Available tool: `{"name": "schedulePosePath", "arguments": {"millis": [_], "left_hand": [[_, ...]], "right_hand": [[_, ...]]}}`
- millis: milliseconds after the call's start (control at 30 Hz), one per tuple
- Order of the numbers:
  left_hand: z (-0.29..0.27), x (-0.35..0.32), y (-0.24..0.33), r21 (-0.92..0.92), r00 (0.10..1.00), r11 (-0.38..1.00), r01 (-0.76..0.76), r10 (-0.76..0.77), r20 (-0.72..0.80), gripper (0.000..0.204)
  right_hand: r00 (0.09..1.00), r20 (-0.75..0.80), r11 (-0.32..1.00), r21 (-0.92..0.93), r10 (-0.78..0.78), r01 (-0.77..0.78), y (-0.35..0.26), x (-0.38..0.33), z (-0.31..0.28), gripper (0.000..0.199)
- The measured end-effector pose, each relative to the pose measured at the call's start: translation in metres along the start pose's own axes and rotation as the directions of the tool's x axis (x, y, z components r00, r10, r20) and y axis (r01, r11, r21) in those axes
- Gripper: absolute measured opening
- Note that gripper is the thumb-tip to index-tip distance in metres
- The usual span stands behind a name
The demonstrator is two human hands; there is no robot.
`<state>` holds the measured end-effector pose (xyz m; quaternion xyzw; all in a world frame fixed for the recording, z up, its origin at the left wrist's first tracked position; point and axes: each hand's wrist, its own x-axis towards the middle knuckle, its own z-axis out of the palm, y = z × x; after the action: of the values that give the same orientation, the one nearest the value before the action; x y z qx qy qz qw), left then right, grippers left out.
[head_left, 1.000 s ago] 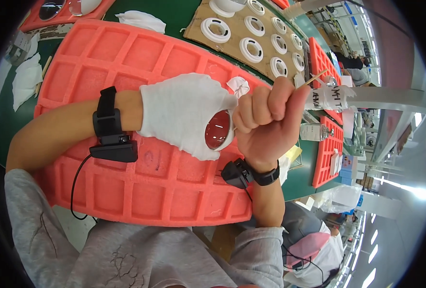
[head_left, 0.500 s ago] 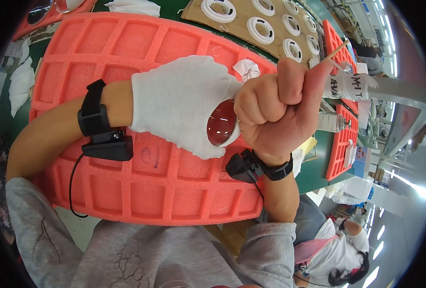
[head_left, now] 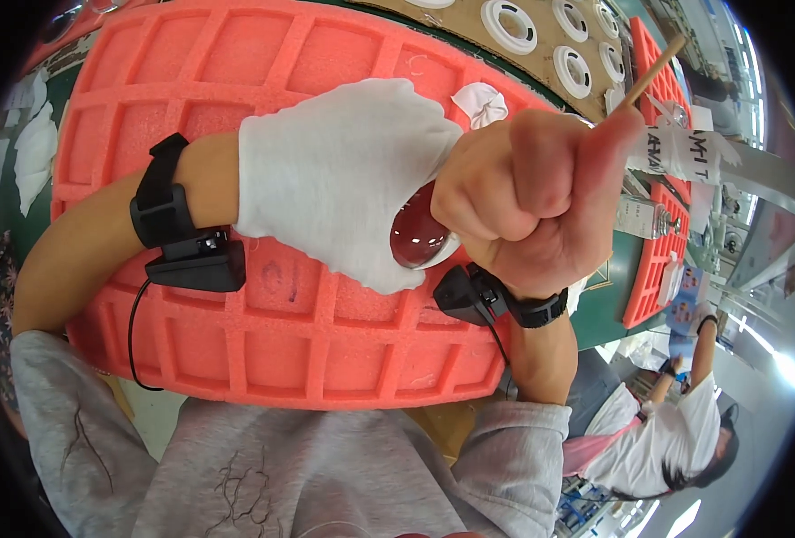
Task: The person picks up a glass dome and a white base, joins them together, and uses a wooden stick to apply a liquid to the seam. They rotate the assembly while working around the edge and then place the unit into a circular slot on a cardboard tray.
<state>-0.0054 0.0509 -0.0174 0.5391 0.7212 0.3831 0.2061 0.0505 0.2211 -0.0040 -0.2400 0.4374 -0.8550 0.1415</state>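
Observation:
My left hand, in a white glove, is closed around a dark red, glossy, rounded piece like a lens. Much of that piece is hidden by the glove and by my other hand. My right hand is bare and curled into a fist just in front of it. From between its thumb and finger sticks a thin wooden stick, slanting up to the right; its other end is out of sight. Both hands are above a red foam tray with several square compartments.
White slotted rings sit on a cardboard sheet at the back. Crumpled white cloth rests at the tray's far edge. To the right are a clear bottle, a pole with a paper wrap, more red trays and a co-worker.
My right fist has moved slightly right and appears larger, with more of the stick showing. My left hand keeps its grip on the red piece. The co-worker's arm has risen.

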Motion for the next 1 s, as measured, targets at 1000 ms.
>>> {"name": "schedulePosePath", "arguments": {"millis": [1000], "left_hand": [[-0.005,-0.004,0.006,0.129,0.953,0.968,-0.214,0.236,-0.19,0.04]], "right_hand": [[0.86,-0.1,-0.446,-0.881,0.5,0.157,-0.073,0.008,0.079,0.011]]}}
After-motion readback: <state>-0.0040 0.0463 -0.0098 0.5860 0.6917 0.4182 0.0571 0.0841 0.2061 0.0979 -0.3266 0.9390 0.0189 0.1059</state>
